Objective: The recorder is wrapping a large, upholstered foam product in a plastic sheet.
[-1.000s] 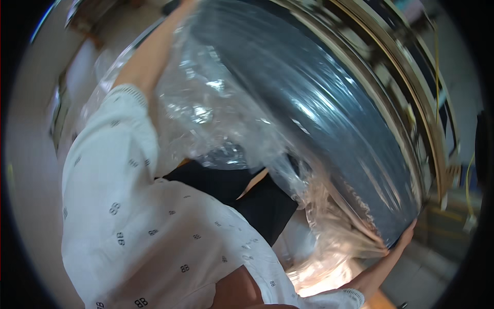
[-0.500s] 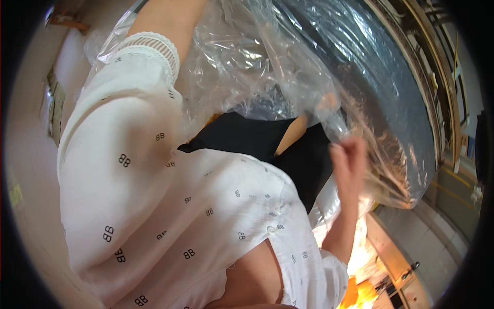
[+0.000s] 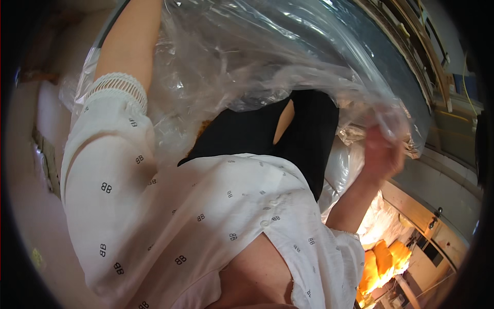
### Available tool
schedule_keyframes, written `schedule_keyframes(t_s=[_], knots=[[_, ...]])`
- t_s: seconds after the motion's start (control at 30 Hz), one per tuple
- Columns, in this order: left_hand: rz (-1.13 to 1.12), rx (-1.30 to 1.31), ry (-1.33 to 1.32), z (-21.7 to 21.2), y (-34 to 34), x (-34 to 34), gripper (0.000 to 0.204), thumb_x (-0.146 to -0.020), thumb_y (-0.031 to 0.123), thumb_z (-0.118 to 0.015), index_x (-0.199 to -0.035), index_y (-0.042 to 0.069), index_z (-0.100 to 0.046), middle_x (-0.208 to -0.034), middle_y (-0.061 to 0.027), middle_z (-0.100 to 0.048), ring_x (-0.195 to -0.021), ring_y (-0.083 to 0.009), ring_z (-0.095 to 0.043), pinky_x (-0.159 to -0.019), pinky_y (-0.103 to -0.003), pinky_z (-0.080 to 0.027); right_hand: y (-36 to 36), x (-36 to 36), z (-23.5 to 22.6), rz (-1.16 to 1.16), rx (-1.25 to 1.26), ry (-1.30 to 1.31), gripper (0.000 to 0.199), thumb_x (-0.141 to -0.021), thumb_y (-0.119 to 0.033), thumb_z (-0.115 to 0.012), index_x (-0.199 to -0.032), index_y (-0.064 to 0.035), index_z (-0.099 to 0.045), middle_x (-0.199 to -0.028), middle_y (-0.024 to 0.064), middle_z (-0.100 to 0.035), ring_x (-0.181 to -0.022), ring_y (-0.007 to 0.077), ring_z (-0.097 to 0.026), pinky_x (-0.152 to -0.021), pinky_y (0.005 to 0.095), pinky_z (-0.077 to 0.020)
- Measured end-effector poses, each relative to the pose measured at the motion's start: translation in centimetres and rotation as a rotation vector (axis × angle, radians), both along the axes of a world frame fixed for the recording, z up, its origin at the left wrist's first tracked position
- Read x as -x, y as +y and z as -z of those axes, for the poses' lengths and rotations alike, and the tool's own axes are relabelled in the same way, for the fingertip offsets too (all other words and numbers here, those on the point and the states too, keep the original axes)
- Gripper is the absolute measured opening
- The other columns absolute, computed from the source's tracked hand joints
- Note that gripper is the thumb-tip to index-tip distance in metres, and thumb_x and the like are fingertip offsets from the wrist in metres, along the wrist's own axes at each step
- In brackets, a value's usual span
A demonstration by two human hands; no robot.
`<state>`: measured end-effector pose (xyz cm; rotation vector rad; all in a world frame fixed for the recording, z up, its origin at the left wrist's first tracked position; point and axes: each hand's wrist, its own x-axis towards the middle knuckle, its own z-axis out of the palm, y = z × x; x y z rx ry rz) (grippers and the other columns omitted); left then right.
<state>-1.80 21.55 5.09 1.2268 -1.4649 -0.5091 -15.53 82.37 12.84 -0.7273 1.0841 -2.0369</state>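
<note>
A large clear plastic sheet (image 3: 216, 67) is spread in wrinkled folds in front of me and over my knees. My right hand (image 3: 383, 152) is at the right, blurred by motion, its fingers closed on the near right part of the sheet. Some of the plastic lies over the fingers and partly hides them. My left arm (image 3: 128, 46) stretches forward along the sheet's left side and leaves the picture at the top, so my left hand is out of sight. A dark grey surface (image 3: 355, 41) shows through the plastic.
Wooden slats (image 3: 411, 41) edge the far right side. Yellow-orange bundles (image 3: 383, 265) sit brightly lit at the lower right, near a wooden cabinet (image 3: 411, 206). A pale floor (image 3: 36, 206) runs along the left. Black clothing (image 3: 231, 131) covers my lap.
My right hand has swung outward to the right, drawing the plastic with it, so the sheet looks stretched on that side. My left arm has shifted to the left.
</note>
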Motion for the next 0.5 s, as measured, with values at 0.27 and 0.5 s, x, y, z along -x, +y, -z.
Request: schedule_keyframes(t_s=[0.27, 0.5], knots=[[-0.057, 0.13, -0.081, 1.3, -4.4, -2.6, 0.033, -0.088, 0.03, -0.044, -0.104, 0.004, -0.057, -0.099, -0.0215, -0.06, -0.096, -0.0364, -0.056, -0.083, -0.042, -0.043, 0.2, -0.3, 4.0, 0.455, -0.508, 0.845, 0.068, -0.069, -0.025, -0.076, -0.125, -0.0034, -0.046, -0.134, 0.0146, -0.04, -0.125, 0.0295, -0.036, -0.099, 0.039, -0.034], [0.001, 0.206, -0.132, 1.0, -4.5, -1.6, 0.035, -0.082, 0.03, -0.048, -0.088, -0.001, -0.063, -0.092, -0.0213, -0.063, -0.086, -0.0371, -0.059, -0.077, -0.041, -0.045, 2.6, 4.4, 13.0, 0.916, -0.609, 0.395, 0.032, -0.091, -0.029, -0.048, -0.108, -0.0021, -0.051, -0.101, 0.014, -0.057, -0.092, 0.0261, -0.055, -0.08, 0.0342, -0.0434]])
